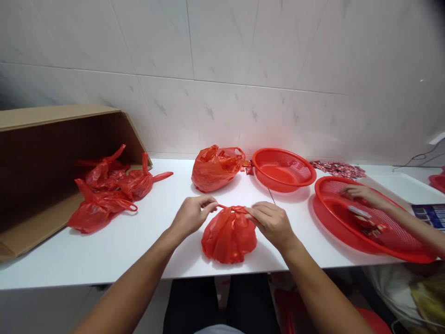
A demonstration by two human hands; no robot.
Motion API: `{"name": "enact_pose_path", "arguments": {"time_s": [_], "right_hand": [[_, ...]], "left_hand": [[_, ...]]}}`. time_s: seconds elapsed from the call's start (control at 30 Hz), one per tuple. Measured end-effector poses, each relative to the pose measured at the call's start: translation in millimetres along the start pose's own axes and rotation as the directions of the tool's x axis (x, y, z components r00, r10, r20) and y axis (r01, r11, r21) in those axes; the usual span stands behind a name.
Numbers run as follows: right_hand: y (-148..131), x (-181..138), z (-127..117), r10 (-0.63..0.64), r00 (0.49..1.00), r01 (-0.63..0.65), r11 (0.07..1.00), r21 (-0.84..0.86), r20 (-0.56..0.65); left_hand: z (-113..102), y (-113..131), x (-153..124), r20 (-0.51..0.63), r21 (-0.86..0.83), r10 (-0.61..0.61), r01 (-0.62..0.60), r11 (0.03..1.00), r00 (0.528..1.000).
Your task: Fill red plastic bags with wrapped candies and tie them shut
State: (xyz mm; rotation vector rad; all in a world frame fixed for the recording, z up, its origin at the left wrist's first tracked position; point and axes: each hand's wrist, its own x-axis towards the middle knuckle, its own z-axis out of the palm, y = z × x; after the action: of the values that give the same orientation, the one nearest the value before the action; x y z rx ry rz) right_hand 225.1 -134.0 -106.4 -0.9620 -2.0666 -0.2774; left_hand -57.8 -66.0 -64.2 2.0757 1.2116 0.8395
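A filled red plastic bag (229,239) sits on the white table in front of me, its top gathered and twisted into a knot. One handle end is pinched between the fingers of my left hand (194,214), drawn out to the left. On the other side my right hand (273,222) grips the opposite handle end close to the knot. Both hands are closed on the bag. What the bag contains is hidden by the plastic.
An open cardboard box (62,116) lies at left with several tied red bags (99,211). Behind my hands stands another red bag (215,169). A red basket (283,178) is at the back; another person's hand (363,195) reaches into a larger basket (333,232) at right.
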Motion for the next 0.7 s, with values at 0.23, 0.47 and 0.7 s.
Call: {"name": "enact_pose_path", "arguments": {"time_s": [0.23,0.47,0.7], "right_hand": [[-19,-50,5,0.466,0.857,-0.516,0.782,0.35,0.221],[-32,8,41,0.372,0.833,-0.519,0.782,0.346,0.409],[-48,33,65,0.393,0.847,-0.519,0.755,0.4,0.357]], "left_hand": [[2,-26,-18,-0.153,0.04,-0.069,0.076,0.996,0.986],[37,7,-24,0.071,-0.241,0.277,-0.253,0.937,0.958],[35,-27,-49,0.014,-0.056,-0.006,0.006,0.998,1.0]]}}
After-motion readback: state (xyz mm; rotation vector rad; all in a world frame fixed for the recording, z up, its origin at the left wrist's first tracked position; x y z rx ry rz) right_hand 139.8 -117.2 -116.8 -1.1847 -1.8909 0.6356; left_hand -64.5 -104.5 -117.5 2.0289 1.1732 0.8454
